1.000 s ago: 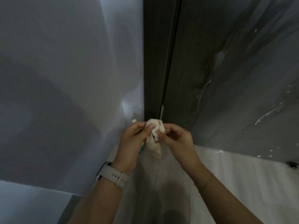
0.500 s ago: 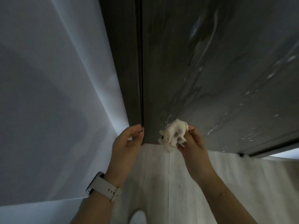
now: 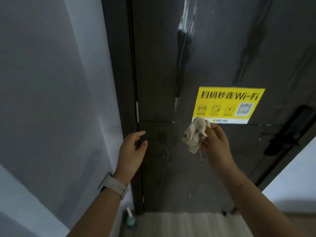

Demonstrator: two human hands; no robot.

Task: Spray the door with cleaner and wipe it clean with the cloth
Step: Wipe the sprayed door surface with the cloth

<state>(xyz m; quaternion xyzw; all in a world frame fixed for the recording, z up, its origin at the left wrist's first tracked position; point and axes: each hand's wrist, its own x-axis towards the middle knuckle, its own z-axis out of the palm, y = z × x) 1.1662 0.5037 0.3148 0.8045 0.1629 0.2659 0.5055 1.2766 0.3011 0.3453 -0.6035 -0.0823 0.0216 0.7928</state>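
The dark grey door [image 3: 213,53] fills the upper middle and right, with wet streaks and white flecks running down it. A crumpled white cloth [image 3: 195,134] is pinched in my right hand [image 3: 215,144], just below a yellow Wi-Fi sticker [image 3: 227,105]. Whether the cloth touches the door I cannot tell. My left hand [image 3: 133,149] hangs in front of the door's left edge with relaxed fingers, holding nothing; a pale watch sits on its wrist. A teal spray bottle [image 3: 130,219] stands on the floor by the door frame.
A white wall [image 3: 51,100] runs along the left. The black door handle and lock [image 3: 287,134] sits at the right edge of the door. Pale wood-look floor [image 3: 184,224] lies below, and a hinge [image 3: 136,111] shows on the dark frame.
The view has tilted up from the door's bottom to the sticker and handle. My left hand let go of the cloth, which my right hand alone now holds higher against the door.
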